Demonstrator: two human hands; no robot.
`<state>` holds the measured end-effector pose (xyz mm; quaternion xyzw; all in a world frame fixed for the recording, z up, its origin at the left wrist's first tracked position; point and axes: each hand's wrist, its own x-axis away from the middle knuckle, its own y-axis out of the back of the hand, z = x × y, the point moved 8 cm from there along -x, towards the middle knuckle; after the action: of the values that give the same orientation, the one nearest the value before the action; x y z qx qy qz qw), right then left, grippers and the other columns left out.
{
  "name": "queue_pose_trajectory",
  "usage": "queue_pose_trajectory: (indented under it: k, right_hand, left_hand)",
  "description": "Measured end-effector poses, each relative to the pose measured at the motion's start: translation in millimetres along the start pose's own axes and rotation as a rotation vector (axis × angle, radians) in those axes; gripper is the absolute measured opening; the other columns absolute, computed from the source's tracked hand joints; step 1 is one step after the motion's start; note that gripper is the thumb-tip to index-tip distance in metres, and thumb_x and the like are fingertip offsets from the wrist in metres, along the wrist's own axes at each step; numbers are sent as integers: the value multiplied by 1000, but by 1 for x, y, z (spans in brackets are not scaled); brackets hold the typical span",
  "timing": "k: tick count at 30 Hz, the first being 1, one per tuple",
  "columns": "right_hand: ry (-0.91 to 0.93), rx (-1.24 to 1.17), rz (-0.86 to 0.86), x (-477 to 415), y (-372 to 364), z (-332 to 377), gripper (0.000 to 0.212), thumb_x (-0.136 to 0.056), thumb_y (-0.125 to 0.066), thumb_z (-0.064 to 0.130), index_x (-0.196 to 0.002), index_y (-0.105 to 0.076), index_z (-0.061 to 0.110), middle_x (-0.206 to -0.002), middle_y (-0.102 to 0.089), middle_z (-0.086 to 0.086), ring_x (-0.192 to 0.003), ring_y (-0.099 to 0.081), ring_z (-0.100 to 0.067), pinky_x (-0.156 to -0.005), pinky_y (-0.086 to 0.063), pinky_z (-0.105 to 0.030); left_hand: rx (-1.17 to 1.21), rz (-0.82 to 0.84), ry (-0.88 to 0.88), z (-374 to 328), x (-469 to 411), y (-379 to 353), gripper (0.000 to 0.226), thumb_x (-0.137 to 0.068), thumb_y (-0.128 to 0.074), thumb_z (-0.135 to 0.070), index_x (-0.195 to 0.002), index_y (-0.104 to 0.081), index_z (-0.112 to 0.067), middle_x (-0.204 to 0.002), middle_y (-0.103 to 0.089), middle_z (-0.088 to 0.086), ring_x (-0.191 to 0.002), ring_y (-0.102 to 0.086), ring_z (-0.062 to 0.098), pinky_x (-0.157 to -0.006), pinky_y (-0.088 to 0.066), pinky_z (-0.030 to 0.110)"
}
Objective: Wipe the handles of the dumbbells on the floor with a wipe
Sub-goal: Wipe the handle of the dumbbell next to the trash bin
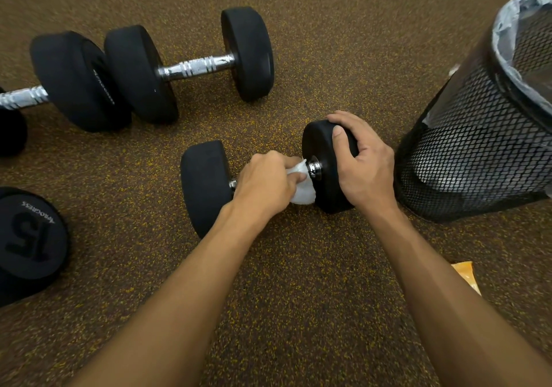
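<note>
A small black dumbbell (206, 186) lies on the speckled brown floor at the centre of the head view. My left hand (264, 183) is wrapped round its chrome handle with a white wipe (301, 188) bunched under the fingers; most of the handle is hidden. My right hand (363, 162) grips the dumbbell's right weight head from above, thumb on its rim. A larger dumbbell (194, 67) with a bare chrome handle lies farther back. A third one (71, 82) sits at the left, its handle cut by the frame edge.
A black mesh waste bin (478, 136) with a clear liner stands just right of my right hand. A black weight head marked 15 (30, 237) lies at the lower left. An orange packet (466, 276) pokes out beside my right forearm.
</note>
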<state>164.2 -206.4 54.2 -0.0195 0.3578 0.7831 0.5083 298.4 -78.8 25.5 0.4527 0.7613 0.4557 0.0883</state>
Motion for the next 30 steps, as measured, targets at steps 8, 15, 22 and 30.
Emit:
queue_pose_trajectory:
  k: [8,15,22,30]
  right_hand:
    - [15,-4,2,0,-1,0,29,-107,-55,27,-127,-76,22,-137,-71,9,-134,-60,-2,-119,-43,-27]
    - [-8,17,8,0,-1,2,28,-107,-55,28,-127,-76,24,-136,-71,12,-134,-59,1,-119,-42,-25]
    - [-50,35,58,0,-1,3,31,-108,-53,32,-130,-74,27,-140,-68,13,-136,-56,2,-120,-39,-22]
    - [-75,142,246,-8,-2,12,33,-110,-52,28,-138,-69,27,-149,-63,9,-144,-50,-3,-125,-30,-24]
  left_hand:
    - [32,229,33,-12,-26,-15,33,-107,-55,-53,-120,-78,-33,-124,-71,11,-123,-63,34,-103,-52,42]
    - [267,112,110,-4,-30,1,18,-98,-77,-42,-112,-84,-33,-126,-71,1,-121,-54,14,-106,-46,29]
    - [296,16,90,-2,-18,19,16,-99,-77,-34,-113,-84,-30,-140,-59,8,-107,-50,15,-89,-41,26]
    - [418,-98,-77,-4,-3,75,14,-102,-71,-40,-105,-82,-32,-115,-75,-6,-115,-58,10,-89,-40,26]
